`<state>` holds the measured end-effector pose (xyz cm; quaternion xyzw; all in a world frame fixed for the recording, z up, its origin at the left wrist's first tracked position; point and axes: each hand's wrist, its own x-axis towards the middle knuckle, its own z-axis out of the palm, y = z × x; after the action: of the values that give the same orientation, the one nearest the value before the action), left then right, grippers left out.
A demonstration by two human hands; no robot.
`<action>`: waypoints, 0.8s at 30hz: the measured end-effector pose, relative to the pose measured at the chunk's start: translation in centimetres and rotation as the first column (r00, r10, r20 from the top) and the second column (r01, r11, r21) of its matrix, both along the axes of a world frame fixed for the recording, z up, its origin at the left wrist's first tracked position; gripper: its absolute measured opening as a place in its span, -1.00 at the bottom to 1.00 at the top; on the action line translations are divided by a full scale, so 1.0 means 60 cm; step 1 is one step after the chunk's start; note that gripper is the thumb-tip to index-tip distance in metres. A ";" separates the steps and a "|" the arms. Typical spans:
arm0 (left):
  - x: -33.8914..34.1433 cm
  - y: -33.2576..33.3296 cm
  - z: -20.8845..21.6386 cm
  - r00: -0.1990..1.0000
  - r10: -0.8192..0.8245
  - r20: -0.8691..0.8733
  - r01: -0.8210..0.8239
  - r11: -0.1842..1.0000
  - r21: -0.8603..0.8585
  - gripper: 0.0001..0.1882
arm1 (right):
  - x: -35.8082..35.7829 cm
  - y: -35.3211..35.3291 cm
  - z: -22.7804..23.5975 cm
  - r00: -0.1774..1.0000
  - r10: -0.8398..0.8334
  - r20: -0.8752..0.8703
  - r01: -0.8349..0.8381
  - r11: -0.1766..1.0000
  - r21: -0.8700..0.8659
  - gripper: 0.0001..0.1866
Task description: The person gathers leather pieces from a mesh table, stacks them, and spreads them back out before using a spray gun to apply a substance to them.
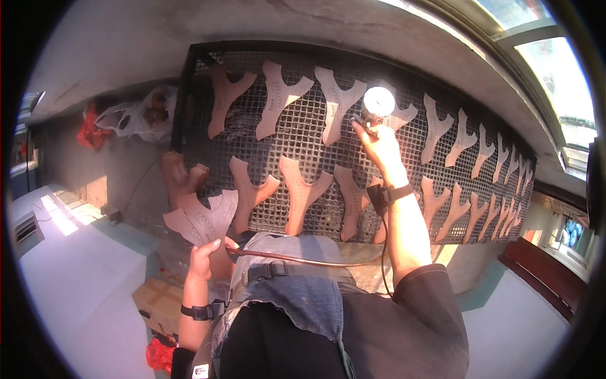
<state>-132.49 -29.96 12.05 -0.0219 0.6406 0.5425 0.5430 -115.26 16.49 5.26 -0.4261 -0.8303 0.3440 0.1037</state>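
Note:
My left hand (pixel 203 260) pinches a fanned-out bunch of Y-shaped tan leather pieces (pixel 205 218) at the near left, beside the mesh rack. My right hand (pixel 380 144) is closed around a spray gun with a round white cup (pixel 379 101), held over the rack's far row. Under the gun, one Y-shaped piece (pixel 402 115) is partly hidden. More flat Y-shaped pieces (pixel 303 194) lie in two rows on the black mesh rack (pixel 297 136), shrinking toward the right. The gun's trigger and my fingertips on it are hard to make out.
A brownish hose (pixel 297 258) crosses in front of my apron. A stack of leather pieces (pixel 178 177) sits at the rack's left end. Plastic bags (pixel 142 119) lie beyond it at the left. A cardboard box (pixel 156 303) stands at the lower left. Windows line the upper right.

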 end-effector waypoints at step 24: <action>-0.018 -0.096 -0.001 0.998 0.064 -0.005 -0.063 0.991 0.115 -0.60 | -0.018 -0.023 0.035 0.976 -0.211 -0.061 0.200 0.968 -0.151 -0.65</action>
<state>-133.58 -35.73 12.01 -0.0089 0.6096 0.5955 0.5231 -116.33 15.10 7.36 -0.5025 -0.7502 0.4064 0.1397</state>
